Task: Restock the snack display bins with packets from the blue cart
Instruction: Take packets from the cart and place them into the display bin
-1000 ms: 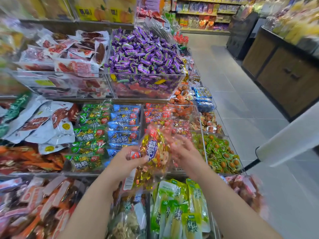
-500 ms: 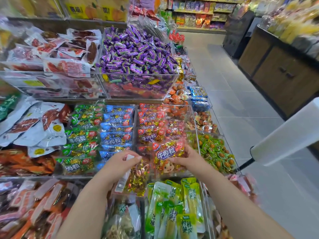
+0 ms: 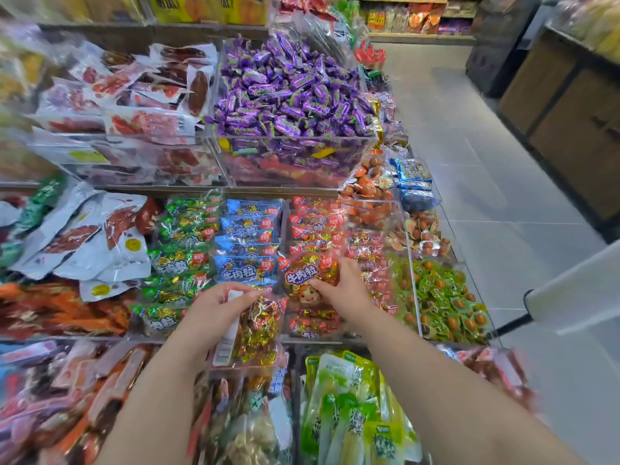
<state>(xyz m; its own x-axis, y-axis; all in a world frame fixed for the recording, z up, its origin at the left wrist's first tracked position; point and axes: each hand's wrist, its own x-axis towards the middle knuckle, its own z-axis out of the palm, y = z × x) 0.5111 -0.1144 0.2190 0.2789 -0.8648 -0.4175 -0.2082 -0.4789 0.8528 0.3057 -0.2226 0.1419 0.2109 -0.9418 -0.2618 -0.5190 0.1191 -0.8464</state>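
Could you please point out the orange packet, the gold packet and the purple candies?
orange packet [image 3: 299, 276]: head view, its printed front label.
gold packet [image 3: 260, 333]: head view, its crinkled middle.
purple candies [image 3: 292, 88]: head view, top of the heap.

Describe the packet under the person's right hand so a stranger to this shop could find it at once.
Find the heaped bin of purple sweets. In the bin of red packets on the tier below it, the packet lies on top, held by the right hand. Alone among its neighbours, it shows its whole front: a cartoon face below big white characters.
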